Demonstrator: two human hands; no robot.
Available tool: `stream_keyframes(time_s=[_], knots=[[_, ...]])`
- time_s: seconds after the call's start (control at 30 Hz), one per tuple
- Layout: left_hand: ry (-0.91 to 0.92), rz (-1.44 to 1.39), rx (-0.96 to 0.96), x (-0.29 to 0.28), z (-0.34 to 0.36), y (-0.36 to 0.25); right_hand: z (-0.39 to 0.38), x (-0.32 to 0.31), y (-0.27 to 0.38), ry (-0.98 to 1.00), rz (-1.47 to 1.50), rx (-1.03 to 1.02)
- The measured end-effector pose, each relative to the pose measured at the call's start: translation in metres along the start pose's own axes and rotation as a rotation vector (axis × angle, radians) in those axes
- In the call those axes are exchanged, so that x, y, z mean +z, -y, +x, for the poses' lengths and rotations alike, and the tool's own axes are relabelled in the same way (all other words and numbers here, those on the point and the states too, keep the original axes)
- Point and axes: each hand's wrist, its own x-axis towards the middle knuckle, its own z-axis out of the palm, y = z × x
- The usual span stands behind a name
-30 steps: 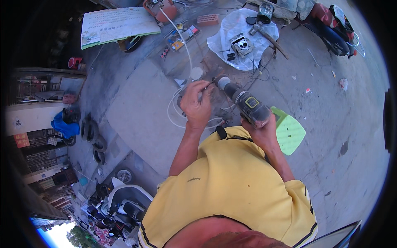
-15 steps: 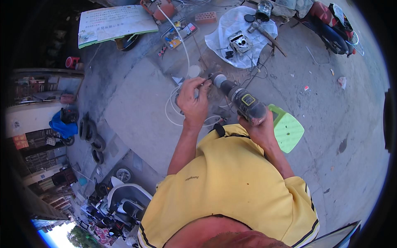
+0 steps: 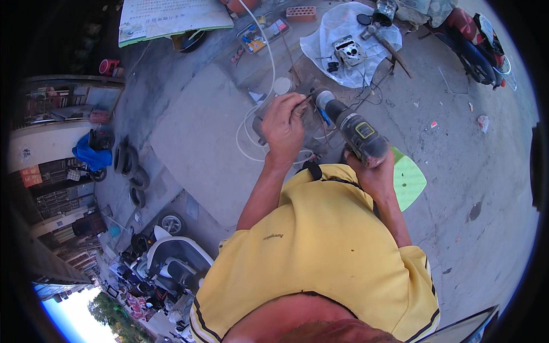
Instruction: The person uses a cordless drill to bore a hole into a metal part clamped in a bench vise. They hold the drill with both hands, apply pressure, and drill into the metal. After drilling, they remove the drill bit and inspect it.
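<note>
My right hand [image 3: 374,176] is wrapped round the handle of a black and grey power drill [image 3: 359,135], whose front end points up and to the left. Close to the drill's chuck [image 3: 322,98], my left hand [image 3: 284,127] has its thumb and fingers pinched together. Something thin and dark seems to lie between those fingertips and the chuck, but it is too small to name. Past the hands, a metal engine part [image 3: 349,51] rests on a white plastic sheet [image 3: 315,43], with a hammer [image 3: 392,50] at the sheet's right side.
A green plastic stool [image 3: 408,180] stands by my right forearm. A pale hose [image 3: 273,60] loops over the ground near my left hand. Farther off are a tray of tools [image 3: 264,36], a red brick [image 3: 301,14] and a white board [image 3: 171,20]. Tyres [image 3: 127,163] lie at left.
The whole view has shifted, so the ground things sit farther right and higher. Both hands and the drill appear slightly farther right, still close together; the grip looks the same.
</note>
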Motion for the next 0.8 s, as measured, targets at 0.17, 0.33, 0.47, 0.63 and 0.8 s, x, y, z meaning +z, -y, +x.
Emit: stream_keyframes(time_s=[0.17,0.33,0.47,0.63,0.8], knots=[[0.022,-0.015,0.016,-0.001,0.001,-0.001,0.002,0.000,-0.001,-0.022,0.034,-0.017],[0.016,-0.094,-0.074,-0.004,-0.004,0.006,0.005,-0.001,-0.006,-0.028,0.040,0.019],[-0.129,-0.236,-0.250,-0.003,-0.008,0.006,0.006,0.000,-0.010,-0.105,0.270,0.076],[-0.186,-0.343,-0.357,-0.001,-0.003,0.003,0.003,-0.003,-0.002,-0.097,0.371,0.100],[-0.204,-0.347,-0.299,0.001,0.004,-0.002,0.000,-0.003,-0.002,-0.072,0.265,0.026]])
